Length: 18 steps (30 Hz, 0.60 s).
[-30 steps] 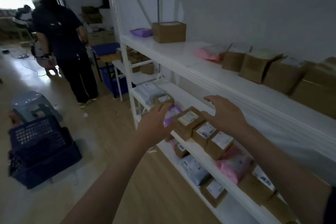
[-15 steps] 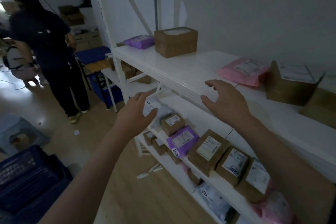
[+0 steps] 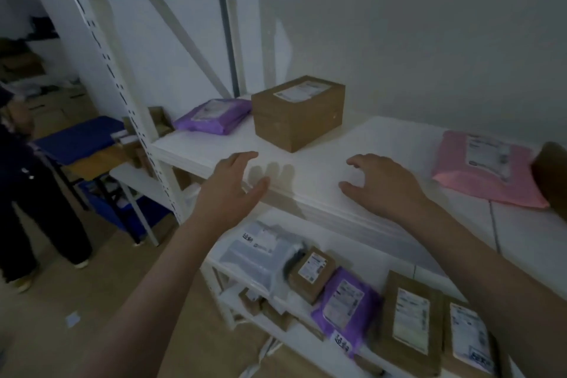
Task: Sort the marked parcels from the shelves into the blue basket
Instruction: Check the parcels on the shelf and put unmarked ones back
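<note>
Head view, entry by descending size.

1. White metal shelving unit, filling centre and right of frame. Since a second ago the view has risen from the lower tier to the upper tier, and both hands have risen with it; the search for marked parcels seems to have shifted to this shelf.
2. Plain brown cardboard box with white label, upper centre, standing on the upper tier.
3. Pink plastic mailer bag with white label, right edge, lying flat on the same tier.
4. Grey plastic mailer bag, lower centre, lower tier; handwriting shows near its label, so it may count as marked.
5. Purple plastic mailer bag, upper left of centre, lying beside the box.
6. Second purple mailer bag, bottom centre, handwritten tag at its lower end.
7. Right hand, centre right: fingers spread and loosely curled, low over bare shelf, empty; contact cannot be told.
8. Left hand, centre: open, empty, at the shelf's front edge.

The blue basket is out of frame.
</note>
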### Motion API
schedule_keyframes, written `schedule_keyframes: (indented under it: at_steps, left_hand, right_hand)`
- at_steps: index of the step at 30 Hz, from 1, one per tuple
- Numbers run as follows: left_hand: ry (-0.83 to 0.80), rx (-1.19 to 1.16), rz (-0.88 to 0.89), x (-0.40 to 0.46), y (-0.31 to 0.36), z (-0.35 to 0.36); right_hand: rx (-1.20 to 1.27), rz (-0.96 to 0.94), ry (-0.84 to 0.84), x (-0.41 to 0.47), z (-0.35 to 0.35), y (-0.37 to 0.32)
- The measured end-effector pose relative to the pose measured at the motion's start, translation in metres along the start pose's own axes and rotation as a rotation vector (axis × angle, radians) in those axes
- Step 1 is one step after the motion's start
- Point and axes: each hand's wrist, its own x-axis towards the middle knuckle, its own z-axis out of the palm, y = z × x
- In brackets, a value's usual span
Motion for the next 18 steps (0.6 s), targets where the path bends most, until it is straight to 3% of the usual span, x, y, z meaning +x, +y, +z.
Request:
schedule_keyframes:
  at_steps: [11, 18]
  left_hand:
    - [-0.184, -0.061, -0.073, 0.15, -0.093, 0.002]
    - [-0.326, -0.218, 0.094, 0.209, -0.106, 0.012]
  right_hand:
    - [0.014, 0.183, -0.014, 0.093, 0.008, -0.032]
    - [0.061, 0.23, -0.009, 0.117, 0.018, -0.06]
